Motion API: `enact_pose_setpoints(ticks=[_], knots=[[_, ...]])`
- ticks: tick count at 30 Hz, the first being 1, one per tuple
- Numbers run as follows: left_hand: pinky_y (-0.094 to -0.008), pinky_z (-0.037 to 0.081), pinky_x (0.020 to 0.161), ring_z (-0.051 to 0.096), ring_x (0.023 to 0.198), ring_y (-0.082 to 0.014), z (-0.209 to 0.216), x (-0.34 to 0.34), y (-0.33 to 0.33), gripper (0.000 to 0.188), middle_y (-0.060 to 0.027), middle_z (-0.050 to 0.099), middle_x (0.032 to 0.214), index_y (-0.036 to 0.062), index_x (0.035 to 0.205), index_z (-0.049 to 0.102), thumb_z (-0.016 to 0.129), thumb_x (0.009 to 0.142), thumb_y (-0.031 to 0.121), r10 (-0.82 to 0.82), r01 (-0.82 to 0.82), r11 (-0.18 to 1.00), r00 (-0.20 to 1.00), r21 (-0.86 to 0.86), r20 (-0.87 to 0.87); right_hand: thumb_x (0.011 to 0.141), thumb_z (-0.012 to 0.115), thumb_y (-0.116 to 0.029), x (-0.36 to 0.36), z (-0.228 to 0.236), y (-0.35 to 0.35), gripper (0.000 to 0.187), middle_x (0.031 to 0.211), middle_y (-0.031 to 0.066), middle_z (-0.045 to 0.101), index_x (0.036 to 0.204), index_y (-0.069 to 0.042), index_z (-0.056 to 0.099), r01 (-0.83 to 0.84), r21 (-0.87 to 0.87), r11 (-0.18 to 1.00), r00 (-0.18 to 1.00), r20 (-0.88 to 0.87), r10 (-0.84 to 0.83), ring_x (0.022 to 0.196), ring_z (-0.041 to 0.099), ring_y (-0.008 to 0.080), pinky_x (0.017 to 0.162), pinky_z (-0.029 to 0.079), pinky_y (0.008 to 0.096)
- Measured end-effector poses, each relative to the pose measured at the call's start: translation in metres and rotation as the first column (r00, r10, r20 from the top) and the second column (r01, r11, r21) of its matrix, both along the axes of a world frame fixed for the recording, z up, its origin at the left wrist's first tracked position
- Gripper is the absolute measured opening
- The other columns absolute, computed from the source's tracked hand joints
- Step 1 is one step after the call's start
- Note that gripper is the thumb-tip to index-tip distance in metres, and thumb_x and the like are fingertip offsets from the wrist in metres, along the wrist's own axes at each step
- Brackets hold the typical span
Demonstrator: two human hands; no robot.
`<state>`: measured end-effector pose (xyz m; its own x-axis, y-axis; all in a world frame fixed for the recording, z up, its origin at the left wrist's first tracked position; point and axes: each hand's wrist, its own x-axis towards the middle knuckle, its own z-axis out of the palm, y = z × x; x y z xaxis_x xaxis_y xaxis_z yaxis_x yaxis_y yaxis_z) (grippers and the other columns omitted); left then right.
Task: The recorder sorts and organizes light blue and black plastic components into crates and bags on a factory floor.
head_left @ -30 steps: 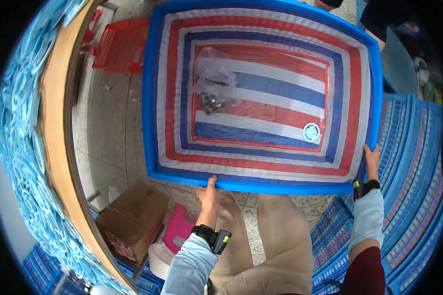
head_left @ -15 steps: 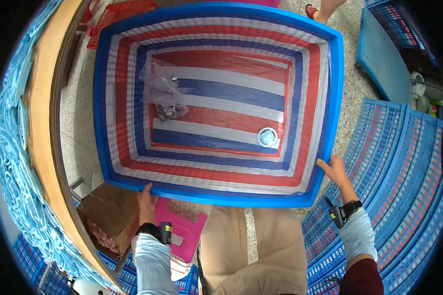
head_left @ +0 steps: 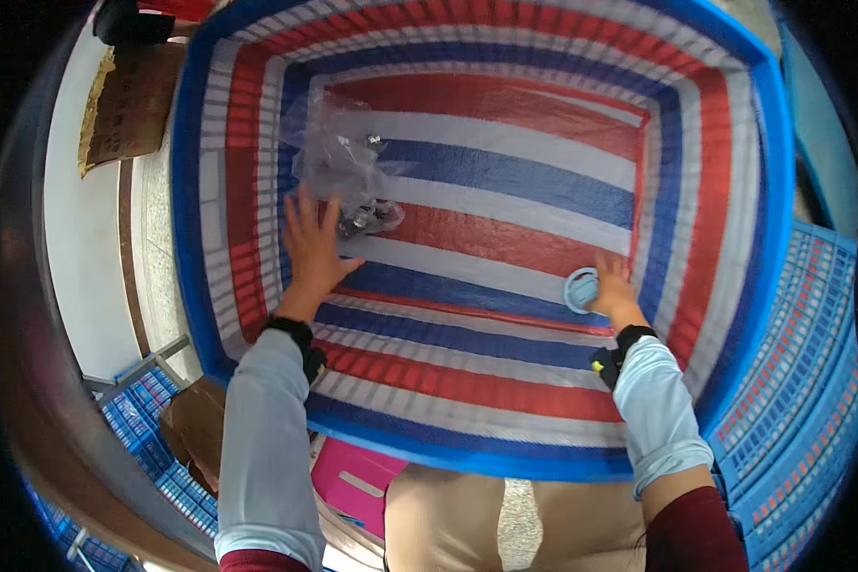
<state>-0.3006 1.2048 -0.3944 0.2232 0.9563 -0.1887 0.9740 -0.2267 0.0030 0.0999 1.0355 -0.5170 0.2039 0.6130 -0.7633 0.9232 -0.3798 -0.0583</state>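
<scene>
Both my arms reach into a large blue-rimmed crate (head_left: 193, 191) lined with red, white and blue striped sheeting. My left hand (head_left: 313, 250) is open, its fingers spread just below a crumpled clear plastic bag (head_left: 338, 157). Small shiny metal pieces (head_left: 357, 224) show in the bag's lower end. In the near right corner of the crate's floor, my right hand (head_left: 616, 288) closes on the right edge of a light blue round piece (head_left: 576, 290) with a ring-shaped rim. Its fingers partly cover that piece.
Stacked blue mesh crates (head_left: 791, 353) stand at the right. Beneath the crate's near edge is a pink stool (head_left: 348, 477), with a cardboard box (head_left: 195, 424) to its left. Another torn piece of cardboard (head_left: 133, 105) is at the upper left.
Both hands have left the crate's near rim and moved inside it, the left toward the plastic bag, the right onto the round piece. The crate looks larger and nearer.
</scene>
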Motion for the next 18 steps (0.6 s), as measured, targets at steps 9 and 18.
enact_pose_setpoints(ticks=[9, 18], knots=[[-0.0467, 0.039, 0.086, 0.021, 0.117, -0.0441, -0.087, -0.001, 0.103, 0.112, -0.0180, -0.003, 0.136, 0.0329, 0.130, 0.016, 0.081, 0.040, 0.021, -0.276, 0.272, 0.957, 0.961, -0.097, -0.029, 0.043, 0.075, -0.010, 0.015, -0.087, -0.050, 0.080, 0.110, 0.0171, 0.038, 0.112, -0.008, 0.035, 0.080, 0.208, 0.975, 0.981, -0.190, -0.040, 0.102, 0.043, 0.0374, 0.081, 0.042, 0.0411], [-0.0416, 0.044, 0.073, 0.056, 0.083, -0.0353, -0.150, -0.016, 0.108, 0.046, -0.0209, 0.054, 0.098, 0.0083, 0.102, 0.047, 0.066, 0.060, 0.010, -0.252, 0.176, 0.936, 0.940, -0.305, -0.229, 0.038, 0.077, -0.010, 0.018, -0.091, -0.035, 0.077, 0.103, 0.0222, 0.039, 0.103, -0.004, 0.036, 0.078, 0.100, 0.992, 0.978, -0.202, -0.057, 0.096, 0.045, 0.0394, 0.079, 0.042, 0.0403]])
